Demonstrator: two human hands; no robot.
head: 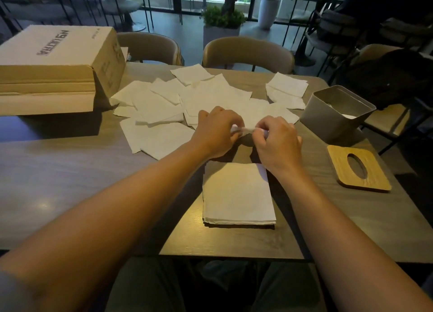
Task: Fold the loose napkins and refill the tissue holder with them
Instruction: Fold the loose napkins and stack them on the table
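Note:
Several loose white napkins [164,105] lie spread over the far middle of the table. My left hand [216,133] and my right hand [276,140] pinch one napkin [246,129] between them, just above the table. A stack of folded napkins [237,194] sits near me, under my right wrist. The grey tissue holder [328,117] stands open at the right, with white tissue inside. Its wooden lid [358,169] with an oval slot lies flat in front of it.
A large cardboard box [56,63] sits at the table's left back. Another small pile of napkins [287,89] lies behind the holder. Chairs [248,52] stand along the far edge, and potted plants beyond them.

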